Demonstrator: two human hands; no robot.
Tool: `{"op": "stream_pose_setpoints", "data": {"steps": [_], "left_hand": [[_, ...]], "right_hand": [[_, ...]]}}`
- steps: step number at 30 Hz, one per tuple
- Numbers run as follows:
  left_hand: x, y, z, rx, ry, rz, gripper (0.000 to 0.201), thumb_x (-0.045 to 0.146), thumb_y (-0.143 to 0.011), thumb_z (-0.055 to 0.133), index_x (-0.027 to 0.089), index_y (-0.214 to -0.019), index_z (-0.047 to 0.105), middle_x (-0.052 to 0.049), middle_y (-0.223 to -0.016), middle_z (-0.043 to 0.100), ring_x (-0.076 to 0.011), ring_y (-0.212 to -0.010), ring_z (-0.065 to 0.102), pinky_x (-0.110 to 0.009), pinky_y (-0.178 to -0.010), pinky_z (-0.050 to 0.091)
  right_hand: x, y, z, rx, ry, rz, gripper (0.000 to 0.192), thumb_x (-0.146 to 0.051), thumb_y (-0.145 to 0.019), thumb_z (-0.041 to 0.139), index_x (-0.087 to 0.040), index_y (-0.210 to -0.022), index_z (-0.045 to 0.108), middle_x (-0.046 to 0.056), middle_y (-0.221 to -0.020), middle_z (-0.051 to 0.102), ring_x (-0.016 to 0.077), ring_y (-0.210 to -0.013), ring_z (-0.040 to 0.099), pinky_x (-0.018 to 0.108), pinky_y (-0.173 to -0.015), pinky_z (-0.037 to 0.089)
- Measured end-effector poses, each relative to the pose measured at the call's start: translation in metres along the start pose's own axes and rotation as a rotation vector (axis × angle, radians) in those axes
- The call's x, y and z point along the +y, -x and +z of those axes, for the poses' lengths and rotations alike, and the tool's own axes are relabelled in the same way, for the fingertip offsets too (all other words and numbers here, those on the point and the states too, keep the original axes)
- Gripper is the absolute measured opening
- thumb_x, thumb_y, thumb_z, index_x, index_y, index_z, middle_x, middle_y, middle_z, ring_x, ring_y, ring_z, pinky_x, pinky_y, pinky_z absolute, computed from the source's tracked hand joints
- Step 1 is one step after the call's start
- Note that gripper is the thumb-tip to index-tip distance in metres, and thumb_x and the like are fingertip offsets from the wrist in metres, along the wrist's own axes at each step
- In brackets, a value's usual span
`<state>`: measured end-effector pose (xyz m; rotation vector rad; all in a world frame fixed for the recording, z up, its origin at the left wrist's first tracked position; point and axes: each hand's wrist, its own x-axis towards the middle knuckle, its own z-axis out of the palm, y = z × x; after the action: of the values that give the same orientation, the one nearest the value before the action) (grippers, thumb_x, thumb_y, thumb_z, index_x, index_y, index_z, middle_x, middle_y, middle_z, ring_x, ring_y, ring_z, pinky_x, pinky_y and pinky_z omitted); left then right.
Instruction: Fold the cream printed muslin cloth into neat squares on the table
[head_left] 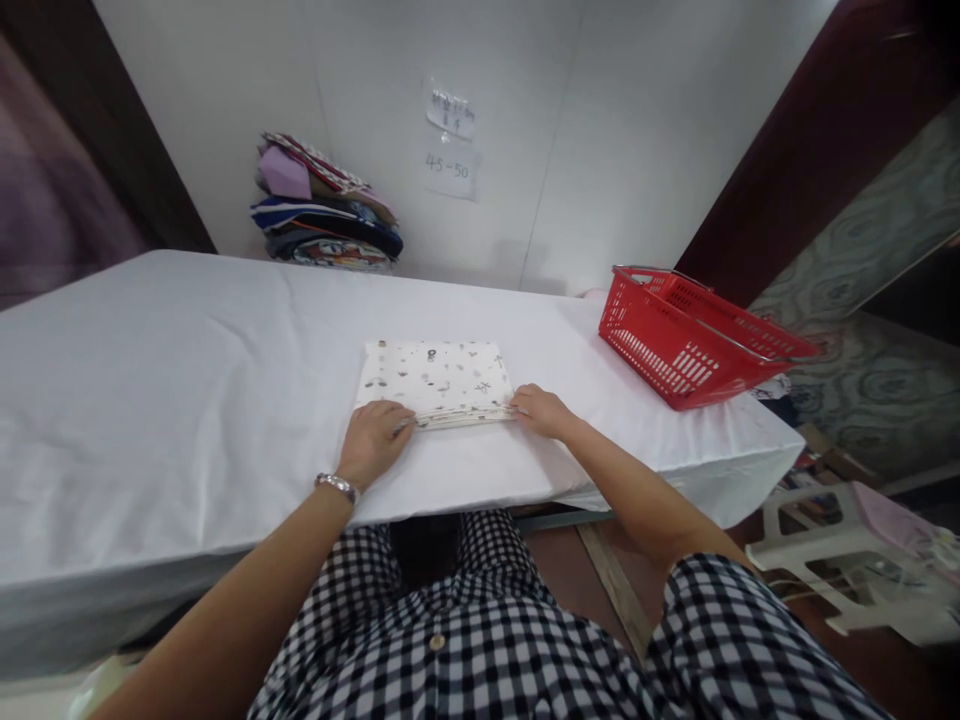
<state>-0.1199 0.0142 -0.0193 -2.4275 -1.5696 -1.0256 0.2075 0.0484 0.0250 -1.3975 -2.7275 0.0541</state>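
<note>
A folded patterned cloth [436, 383] lies at the frame's centre on the white-covered bench [172, 380]. The left hand [373, 441] and right hand [541, 409] pinch its near corners, fingers closed on the edge. At right, a red basket [690, 340] sits tilted, contents unseen; folded fabrics [326, 205] are stacked upper left.

- Left hand [373, 437] sits on the near left corner of the folded patterned cloth [437, 378], fingers curled onto its edge.
- Right hand [541, 408] pinches the near right corner, touching the stacked edges.
- The cloth lies flat on the white-covered surface [172, 380].
- A red basket [690, 335] rests to the right, well apart.
- A pile of folded fabrics [326, 205] leans against the wall, below and left of a paper note [451, 140].
</note>
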Motion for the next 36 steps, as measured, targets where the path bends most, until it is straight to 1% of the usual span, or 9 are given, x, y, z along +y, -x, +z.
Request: {"op": "stream_pose_setpoints", "data": {"steps": [4,8,12,16,22,28,31,36], "left_hand": [[0.0,0.0,0.0,-0.015,-0.007,-0.009,0.025,0.034,-0.084,0.048,0.021,-0.09,0.068,-0.006,-0.094,0.068,-0.0239,-0.092,0.059,-0.04,-0.084,0.043],[0.0,-0.001,-0.001,-0.024,-0.009,-0.016,0.025,0.035,-0.083,0.047,0.022,-0.089,0.068,-0.006,-0.093,0.068,-0.0239,-0.092,0.059,-0.04,-0.084,0.043],[0.001,-0.001,-0.001,-0.026,-0.008,-0.017,0.025,0.034,-0.083,0.047,0.022,-0.089,0.069,-0.007,-0.095,0.068,-0.0243,-0.092,0.059,-0.041,-0.084,0.043],[0.001,-0.001,-0.001,-0.031,-0.004,-0.029,0.025,0.034,-0.083,0.048,0.022,-0.089,0.069,-0.007,-0.094,0.068,-0.0242,-0.091,0.059,-0.041,-0.085,0.043],[0.0,0.0,0.0,-0.038,-0.014,-0.026,0.026,0.033,-0.083,0.048,0.022,-0.091,0.069,-0.007,-0.096,0.068,-0.0246,-0.093,0.059,-0.041,-0.086,0.042],[0.0,0.0,0.0,-0.031,-0.026,-0.022,0.026,0.034,-0.083,0.048,0.022,-0.091,0.069,-0.007,-0.095,0.068,-0.0247,-0.092,0.059,-0.041,-0.085,0.043],[0.0,0.0,0.0,-0.022,-0.014,-0.021,0.025,0.034,-0.083,0.048,0.022,-0.09,0.069,-0.007,-0.095,0.068,-0.0241,-0.092,0.059,-0.04,-0.085,0.043],[0.001,0.0,-0.001,-0.033,-0.004,-0.022,0.025,0.032,-0.083,0.048,0.022,-0.091,0.069,-0.007,-0.095,0.068,-0.0236,-0.092,0.058,-0.04,-0.085,0.043]], "right_hand": [[0.003,-0.003,0.0,-0.035,-0.033,0.025,0.022,-0.019,-0.088,0.052,-0.019,-0.106,0.064,0.008,-0.113,0.06,0.0201,-0.11,0.049,0.03,-0.084,0.044],[0.008,-0.007,-0.003,-0.072,-0.073,0.045,0.022,-0.019,-0.087,0.054,-0.022,-0.105,0.066,0.006,-0.116,0.061,0.0188,-0.111,0.052,0.029,-0.087,0.042],[0.011,-0.012,-0.008,-0.124,-0.056,0.048,0.022,-0.019,-0.087,0.053,-0.023,-0.103,0.067,0.004,-0.113,0.063,0.0178,-0.108,0.054,0.027,-0.085,0.042],[0.009,-0.013,-0.008,-0.151,0.005,0.02,0.023,-0.018,-0.086,0.053,-0.021,-0.106,0.065,0.006,-0.117,0.06,0.0194,-0.113,0.05,0.027,-0.082,0.042],[-0.002,-0.007,-0.006,-0.129,0.1,0.006,0.019,-0.019,-0.087,0.051,-0.017,-0.104,0.061,0.009,-0.113,0.058,0.0204,-0.11,0.048,0.027,-0.077,0.042],[-0.006,-0.007,-0.002,-0.091,0.171,0.025,0.018,-0.021,-0.091,0.046,-0.016,-0.102,0.059,0.01,-0.111,0.058,0.0206,-0.107,0.048,0.028,-0.077,0.043],[-0.005,-0.009,-0.004,-0.1,0.178,0.032,0.017,-0.021,-0.09,0.047,-0.017,-0.102,0.059,0.01,-0.109,0.058,0.0209,-0.105,0.048,0.028,-0.077,0.042],[-0.007,-0.007,-0.012,-0.038,0.175,0.049,0.017,-0.022,-0.09,0.045,-0.017,-0.098,0.059,0.01,-0.105,0.059,0.0209,-0.1,0.05,0.028,-0.073,0.041]]}}
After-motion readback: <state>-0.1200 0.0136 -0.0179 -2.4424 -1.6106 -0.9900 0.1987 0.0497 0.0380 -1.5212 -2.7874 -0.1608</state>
